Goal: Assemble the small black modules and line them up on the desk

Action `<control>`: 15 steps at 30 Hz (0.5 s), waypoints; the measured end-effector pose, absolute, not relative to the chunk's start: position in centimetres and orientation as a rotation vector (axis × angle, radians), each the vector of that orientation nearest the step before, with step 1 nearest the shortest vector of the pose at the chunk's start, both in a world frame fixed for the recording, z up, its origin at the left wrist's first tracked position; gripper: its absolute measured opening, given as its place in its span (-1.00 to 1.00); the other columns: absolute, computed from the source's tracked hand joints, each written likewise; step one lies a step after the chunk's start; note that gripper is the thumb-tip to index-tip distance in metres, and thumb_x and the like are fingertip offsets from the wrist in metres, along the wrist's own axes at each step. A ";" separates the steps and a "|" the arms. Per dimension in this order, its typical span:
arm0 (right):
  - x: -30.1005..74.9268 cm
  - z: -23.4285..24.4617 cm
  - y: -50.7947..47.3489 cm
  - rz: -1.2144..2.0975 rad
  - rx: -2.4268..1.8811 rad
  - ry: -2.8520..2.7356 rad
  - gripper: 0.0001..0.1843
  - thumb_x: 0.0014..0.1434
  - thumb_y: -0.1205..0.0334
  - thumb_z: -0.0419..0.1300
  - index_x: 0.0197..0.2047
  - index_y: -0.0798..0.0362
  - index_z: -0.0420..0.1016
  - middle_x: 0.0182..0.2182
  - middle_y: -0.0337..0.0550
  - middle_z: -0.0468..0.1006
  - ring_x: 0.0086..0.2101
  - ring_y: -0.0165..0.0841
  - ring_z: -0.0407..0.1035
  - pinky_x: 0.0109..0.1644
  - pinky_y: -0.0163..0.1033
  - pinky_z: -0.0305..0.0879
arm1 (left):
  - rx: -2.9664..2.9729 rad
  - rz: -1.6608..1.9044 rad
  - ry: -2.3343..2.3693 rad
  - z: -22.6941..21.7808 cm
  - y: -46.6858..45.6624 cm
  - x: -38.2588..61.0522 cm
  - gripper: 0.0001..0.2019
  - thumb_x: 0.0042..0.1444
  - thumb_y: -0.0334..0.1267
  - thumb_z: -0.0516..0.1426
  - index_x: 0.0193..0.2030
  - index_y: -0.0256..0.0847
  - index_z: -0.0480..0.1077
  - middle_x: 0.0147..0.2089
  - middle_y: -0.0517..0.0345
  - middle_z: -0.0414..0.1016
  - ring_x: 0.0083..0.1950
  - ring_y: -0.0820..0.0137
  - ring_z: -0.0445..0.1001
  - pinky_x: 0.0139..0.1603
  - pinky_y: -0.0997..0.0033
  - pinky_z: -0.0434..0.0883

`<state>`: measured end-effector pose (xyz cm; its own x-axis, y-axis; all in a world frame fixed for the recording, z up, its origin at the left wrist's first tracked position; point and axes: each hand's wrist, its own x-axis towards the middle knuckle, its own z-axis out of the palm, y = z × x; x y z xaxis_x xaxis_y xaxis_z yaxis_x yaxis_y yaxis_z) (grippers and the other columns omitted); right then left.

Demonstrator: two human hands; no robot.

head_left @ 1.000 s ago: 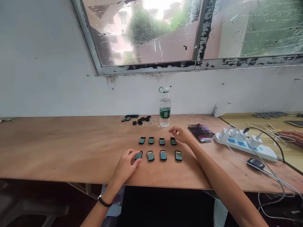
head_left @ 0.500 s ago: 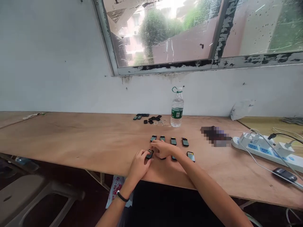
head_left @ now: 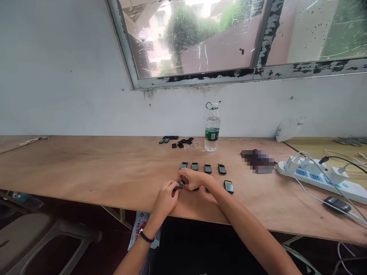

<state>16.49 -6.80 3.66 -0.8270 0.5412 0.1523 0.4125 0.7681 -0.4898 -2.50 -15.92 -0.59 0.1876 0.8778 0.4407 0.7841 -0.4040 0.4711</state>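
Note:
Several small black devices with grey screens lie in two rows on the wooden table (head_left: pixel 86 164); the back row (head_left: pixel 202 167) shows fully, and one front-row device (head_left: pixel 228 186) lies uncovered at the right. My left hand (head_left: pixel 166 197) pinches the leftmost front-row device (head_left: pixel 179 185) between its fingertips. My right hand (head_left: pixel 195 178) reaches across from the right, its fingers curled onto that same device and covering the middle of the front row.
A water bottle (head_left: pixel 212 129) stands behind the rows, with small black parts (head_left: pixel 179 141) scattered left of it. At the right lie a white power strip (head_left: pixel 318 175) with cables, a black mouse-like item (head_left: pixel 336 204) and a white bag (head_left: pixel 288 128). A grey chair (head_left: pixel 37 240) sits lower left.
My right hand moved from the back row's right end over to the leftmost front device, joining my left hand on it. The camera view shifted left.

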 end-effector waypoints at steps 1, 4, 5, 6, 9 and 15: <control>16.5 3.8 -6.9 0.649 -0.737 -2.669 -0.67 -0.09 0.53 0.25 -0.30 0.03 0.25 -0.29 -0.18 0.41 -0.29 -0.32 0.28 -0.33 -0.32 0.16 | 2.307 1.006 1.632 -0.5 -15.9 -2.5 -0.89 0.24 -0.40 0.16 -0.20 -0.09 0.48 -0.09 0.09 0.58 0.01 0.19 0.52 0.06 0.18 0.47; 16.5 3.9 -7.2 0.720 -0.730 -2.616 -0.64 -0.06 0.49 0.29 -0.25 0.03 0.24 -0.30 -0.21 0.40 -0.34 -0.37 0.26 -0.36 -0.33 0.15 | 2.305 0.986 1.638 -0.4 -16.0 -2.5 -0.91 0.25 -0.38 0.18 -0.21 -0.10 0.49 -0.10 0.09 0.59 0.01 0.19 0.52 0.06 0.17 0.47; 16.5 3.9 -7.2 0.757 -0.720 -2.597 -0.65 -0.03 0.47 0.31 -0.23 0.04 0.26 -0.30 -0.22 0.41 -0.37 -0.39 0.25 -0.37 -0.33 0.15 | 2.306 0.980 1.638 -0.3 -16.1 -2.4 -0.92 0.25 -0.36 0.18 -0.21 -0.10 0.49 -0.10 0.08 0.59 0.01 0.19 0.52 0.07 0.17 0.47; 16.6 3.9 -7.3 0.791 -0.706 -2.582 -0.68 0.01 0.45 0.32 -0.22 0.05 0.29 -0.30 -0.22 0.43 -0.38 -0.40 0.25 -0.38 -0.33 0.16 | 2.304 0.976 1.639 -0.3 -16.1 -2.4 -0.93 0.26 -0.35 0.18 -0.20 -0.10 0.50 -0.10 0.08 0.59 0.02 0.18 0.52 0.07 0.17 0.47; 16.7 3.8 -7.4 0.844 -0.687 -2.545 -0.82 0.15 0.39 0.31 -0.20 0.07 0.40 -0.31 -0.20 0.49 -0.39 -0.41 0.30 -0.37 -0.34 0.20 | 2.302 0.974 1.635 -0.2 -16.1 -2.5 -0.93 0.27 -0.32 0.19 -0.16 -0.10 0.52 -0.07 0.08 0.59 0.03 0.18 0.53 0.09 0.16 0.47; 17.2 4.1 -7.3 0.834 -0.714 -2.512 -0.94 0.25 0.38 0.28 -0.20 0.07 0.58 -0.30 -0.17 0.61 -0.34 -0.38 0.42 -0.31 -0.35 0.29 | 2.310 1.004 1.625 -0.4 -15.9 -2.7 -0.88 0.24 -0.24 0.25 -0.09 -0.09 0.56 -0.05 0.08 0.59 0.03 0.18 0.56 0.06 0.19 0.51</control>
